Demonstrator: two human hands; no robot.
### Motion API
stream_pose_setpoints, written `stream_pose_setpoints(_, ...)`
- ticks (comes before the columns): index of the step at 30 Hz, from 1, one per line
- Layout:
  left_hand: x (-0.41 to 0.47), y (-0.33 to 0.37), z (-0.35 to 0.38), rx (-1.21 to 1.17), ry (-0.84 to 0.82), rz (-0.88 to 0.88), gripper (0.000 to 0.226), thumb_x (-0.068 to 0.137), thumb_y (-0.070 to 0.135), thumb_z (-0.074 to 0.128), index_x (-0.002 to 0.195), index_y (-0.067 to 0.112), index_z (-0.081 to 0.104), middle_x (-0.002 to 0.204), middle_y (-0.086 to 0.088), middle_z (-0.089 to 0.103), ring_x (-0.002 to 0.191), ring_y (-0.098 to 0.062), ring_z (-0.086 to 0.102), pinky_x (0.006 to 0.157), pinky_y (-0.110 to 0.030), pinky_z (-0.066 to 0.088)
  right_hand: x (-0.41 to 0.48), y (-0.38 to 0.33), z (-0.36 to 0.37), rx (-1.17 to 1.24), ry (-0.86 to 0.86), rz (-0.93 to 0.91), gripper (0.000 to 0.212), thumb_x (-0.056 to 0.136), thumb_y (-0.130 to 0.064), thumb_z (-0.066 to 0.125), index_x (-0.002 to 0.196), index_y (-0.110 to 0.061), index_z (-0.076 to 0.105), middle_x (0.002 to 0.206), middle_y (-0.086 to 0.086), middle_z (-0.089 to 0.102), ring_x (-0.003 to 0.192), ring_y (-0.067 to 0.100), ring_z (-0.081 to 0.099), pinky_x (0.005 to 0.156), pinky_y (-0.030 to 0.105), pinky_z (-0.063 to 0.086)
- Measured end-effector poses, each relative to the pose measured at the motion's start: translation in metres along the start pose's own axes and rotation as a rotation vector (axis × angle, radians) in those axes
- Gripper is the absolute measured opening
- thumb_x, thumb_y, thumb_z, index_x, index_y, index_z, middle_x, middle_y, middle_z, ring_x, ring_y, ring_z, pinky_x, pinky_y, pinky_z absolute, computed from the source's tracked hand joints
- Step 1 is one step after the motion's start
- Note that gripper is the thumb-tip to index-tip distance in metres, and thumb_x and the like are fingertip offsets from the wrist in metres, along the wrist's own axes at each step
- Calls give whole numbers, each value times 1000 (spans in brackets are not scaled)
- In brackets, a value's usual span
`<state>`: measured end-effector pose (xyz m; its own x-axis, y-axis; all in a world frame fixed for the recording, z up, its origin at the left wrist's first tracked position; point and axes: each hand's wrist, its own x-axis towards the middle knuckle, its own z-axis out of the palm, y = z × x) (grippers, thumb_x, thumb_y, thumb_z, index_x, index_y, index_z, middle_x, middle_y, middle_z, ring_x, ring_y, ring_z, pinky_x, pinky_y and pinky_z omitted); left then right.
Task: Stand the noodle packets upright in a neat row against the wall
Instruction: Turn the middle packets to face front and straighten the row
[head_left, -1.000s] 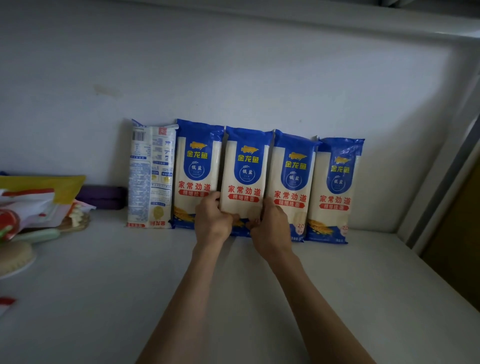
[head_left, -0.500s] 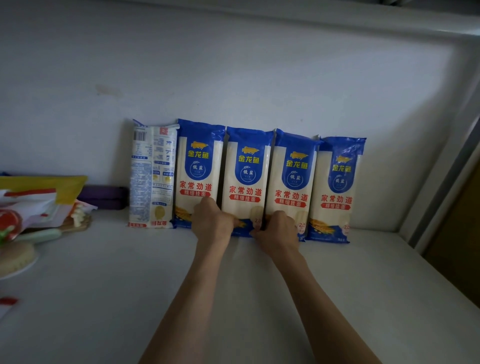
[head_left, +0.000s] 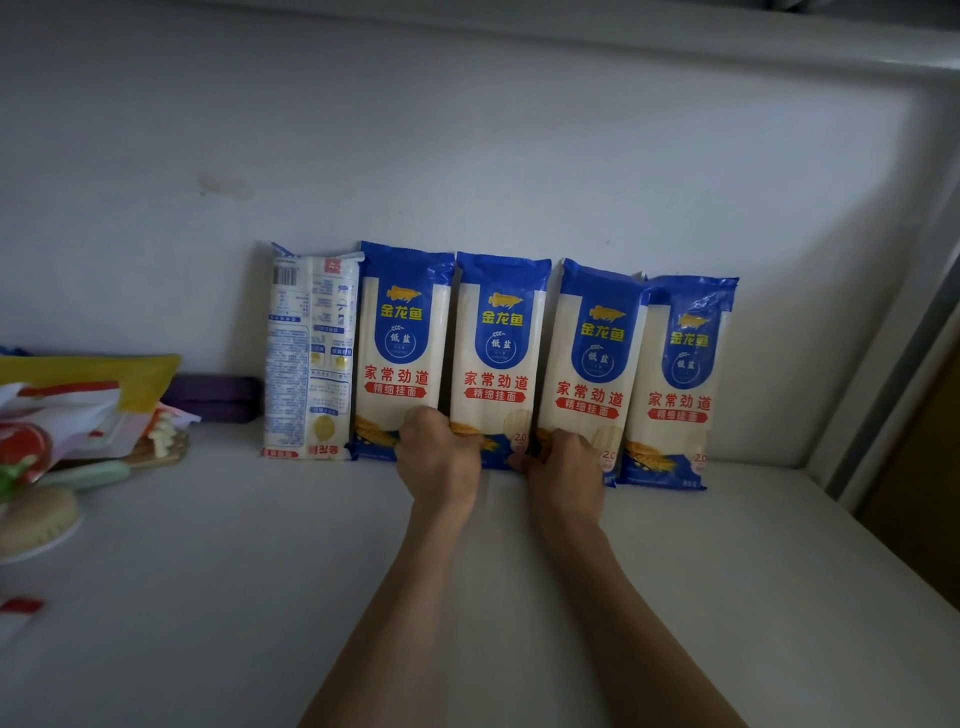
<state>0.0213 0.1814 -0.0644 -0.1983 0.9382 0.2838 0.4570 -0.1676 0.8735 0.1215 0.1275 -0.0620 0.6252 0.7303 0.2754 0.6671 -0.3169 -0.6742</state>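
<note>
Several noodle packets stand upright in a row against the white wall (head_left: 467, 145). The leftmost packet (head_left: 309, 353) shows its printed back and is upside down. To its right stand the second packet (head_left: 402, 338), the middle packet (head_left: 498, 353), the fourth packet (head_left: 595, 364) and the rightmost packet (head_left: 680, 379), all blue and white with red labels. My left hand (head_left: 439, 457) grips the lower left edge of the middle packet. At that packet's lower right corner sits my right hand (head_left: 566, 467), fingers curled, touching the fourth packet too.
A white shelf top (head_left: 208, 571) carries the row. At the left lie a yellow bag (head_left: 88, 374), a purple object (head_left: 213, 397), red and white wrappers (head_left: 57, 421) and a round biscuit-like item on a plate (head_left: 36, 519). A wall corner and door frame (head_left: 893, 364) close the right side.
Both hands have slid down from the packets' label height to their bottom edges. The middle packet now stands a little straighter; the row otherwise stays put.
</note>
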Motion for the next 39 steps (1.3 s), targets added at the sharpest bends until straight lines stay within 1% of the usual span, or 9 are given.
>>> stream_pose_setpoints(6,3,0,-4,-17,-8,9,29,71,24,86,91,8,72,102,-6,74,93,-24,72,70,-36,61,3,3,-6,129,23,78,40,86,-40,66,108,-8,57,107,9,65,90,23,60,73,35,49)
stream_pose_setpoints(8,4,-1,-4,-15,-1,3,28,71,24,86,91,9,72,101,-5,75,92,-23,72,70,-36,61,1,2,-8,141,170,144,56,80,-40,72,118,-8,46,117,13,61,105,30,60,80,41,50)
stream_pose_setpoints(10,3,-1,-4,-5,5,2,27,72,25,85,91,10,72,101,-5,75,91,-23,72,69,-36,61,1,3,-6,91,293,171,80,70,-38,81,126,-6,34,125,18,50,117,35,51,90,46,49)
stream_pose_setpoints(12,2,0,-4,0,13,7,27,72,25,85,91,10,73,101,-5,75,91,-23,72,69,-35,61,0,3,-2,5,336,166,96,62,-40,86,131,-6,28,127,19,42,120,36,44,93,46,49)
stream_pose_setpoints(14,3,1,-5,-7,6,-7,27,72,24,85,91,10,73,101,-5,75,91,-22,72,67,-33,59,-1,5,2,-82,339,150,102,60,-38,87,134,-6,25,128,19,38,121,36,41,96,44,47)
stream_pose_setpoints(18,5,6,-8,-2,-17,-53,28,71,22,86,91,9,71,99,-4,75,89,-21,72,61,-28,54,2,6,3,-102,322,149,101,62,-27,87,136,-9,22,130,21,37,123,38,40,101,45,41)
stream_pose_setpoints(25,3,5,-5,-3,-5,-37,31,72,21,85,95,8,70,104,-6,74,93,-23,72,65,-31,56,5,5,1,-78,274,100,101,66,-25,84,141,-10,18,134,16,39,128,37,40,104,49,36)
stream_pose_setpoints(33,3,5,-4,-1,-14,-30,31,75,21,83,99,8,68,108,-7,72,95,-24,72,61,-27,52,5,8,1,-74,246,66,103,70,-34,81,144,-10,14,140,14,35,132,35,37,107,50,32)
stream_pose_setpoints(39,5,1,-1,-3,-27,8,32,76,21,83,102,8,69,110,-7,73,97,-23,72,69,-31,58,4,10,3,-73,241,58,103,72,-38,78,146,-10,12,141,15,33,133,36,35,109,49,31)
